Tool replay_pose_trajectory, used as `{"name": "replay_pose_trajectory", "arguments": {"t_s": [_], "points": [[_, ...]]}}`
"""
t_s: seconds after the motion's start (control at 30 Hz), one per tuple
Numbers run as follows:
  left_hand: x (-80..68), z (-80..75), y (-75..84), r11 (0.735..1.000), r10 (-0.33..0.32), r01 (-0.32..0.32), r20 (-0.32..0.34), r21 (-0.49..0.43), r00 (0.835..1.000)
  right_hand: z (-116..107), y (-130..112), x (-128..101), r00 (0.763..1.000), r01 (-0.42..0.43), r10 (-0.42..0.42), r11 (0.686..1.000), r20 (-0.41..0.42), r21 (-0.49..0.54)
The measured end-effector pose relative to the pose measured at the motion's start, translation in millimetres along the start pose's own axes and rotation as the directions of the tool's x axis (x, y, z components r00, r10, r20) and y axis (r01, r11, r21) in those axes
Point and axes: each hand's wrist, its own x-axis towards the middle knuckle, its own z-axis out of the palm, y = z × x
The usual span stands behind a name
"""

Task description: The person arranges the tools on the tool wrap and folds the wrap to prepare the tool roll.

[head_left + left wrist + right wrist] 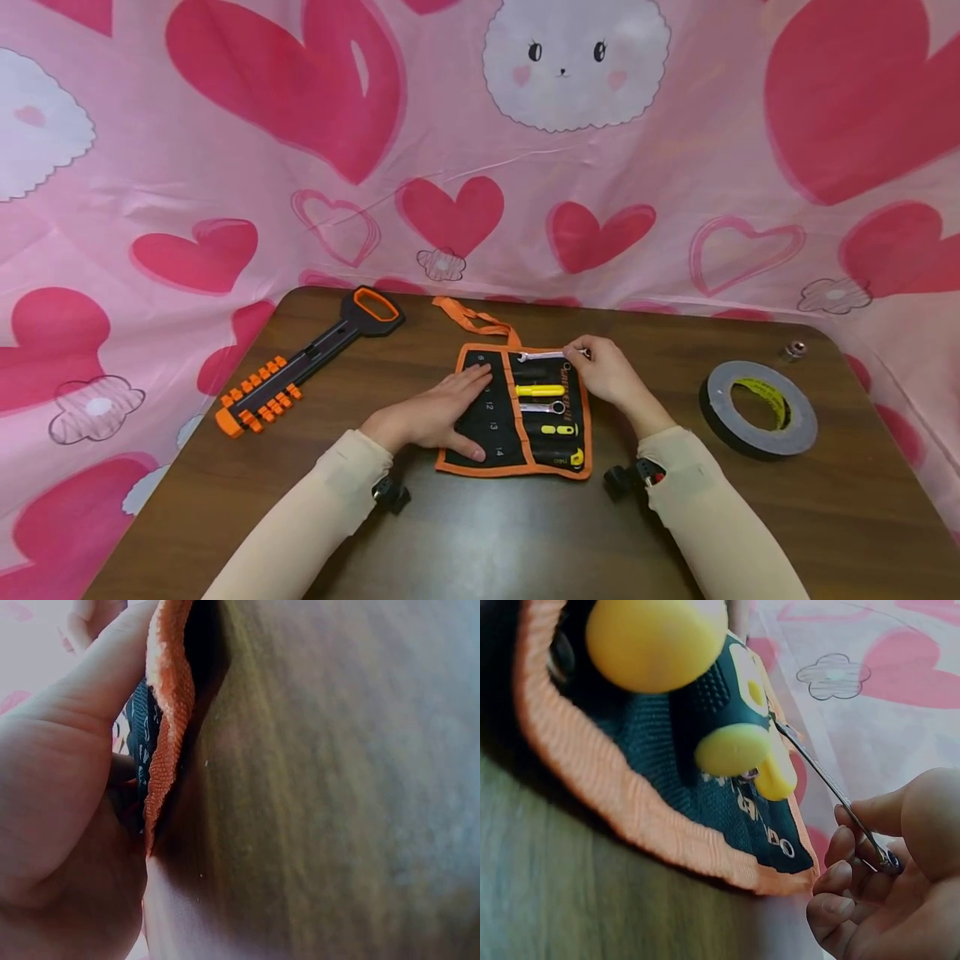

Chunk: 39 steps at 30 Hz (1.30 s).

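left hand point(438, 412) is lying flat, fingers straight, pressing down the numbered side of the black fabric tool roll with orange trim point(487, 417) on the brown wooden table point(480, 525). right hand point(611, 371) is pinching the end of a thin silver wrench point(540, 356) lying across the roll's top edge, above the yellow-handled tools point(542, 390) sitting in the pockets.

Both arms wear long, close-fitting cream sleeves that end at the wrists. A small black camera mount sits under each wrist, the one on the right showing a spot of red. The left hand point(435, 412) and right hand point(609, 372) are bare, without rings or gloves.
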Motion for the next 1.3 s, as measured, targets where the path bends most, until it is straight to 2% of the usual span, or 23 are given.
{"name": "replay_pose_trajectory", "arguments": {"t_s": [0.27, 0.43, 0.63, 0.9, 1.03, 1.17, 1.3], "points": [[2.5, 1.7, -2.9, 0.999, 0.022, -0.023, -0.007, -0.024, 1.000, 5, 1, 7, 1.000, 0.001, -0.001, 1.000, 0.009, -0.021], [2.6, 2.0, -4.1, 0.999, 0.027, -0.027, -0.013, -0.044, 1.000, 8, -1, 9, 1.000, 0.015, -0.016, 0.997, -0.020, -0.079], [1.0, -0.9, 1.1, 1.000, 0.013, -0.014, -0.008, -0.021, 1.000, 10, -6, 8, 0.998, -0.023, 0.015, 0.989, -0.058, -0.143], [1.2, 0.8, -4.0, 0.998, 0.044, -0.045, -0.011, -0.048, 0.999, 13, -6, 8, 0.992, -0.045, 0.031, 0.993, -0.124, -0.112], [3.5, 4.9, -11.0, 0.996, 0.064, -0.065, -0.020, -0.064, 0.998, 14, -7, 9, 0.993, -0.047, 0.034, 0.993, -0.118, -0.111], [5.5, 8.5, -16.2, 0.997, 0.051, -0.052, -0.022, -0.059, 0.998, 17, -9, 10, 0.995, -0.046, 0.035, 0.991, -0.089, -0.122], [2.9, 5.0, -10.9, 0.997, 0.036, -0.037, -0.011, -0.063, 0.999, 19, -13, 12, 0.997, -0.045, 0.036, 0.990, -0.066, -0.132]]}}
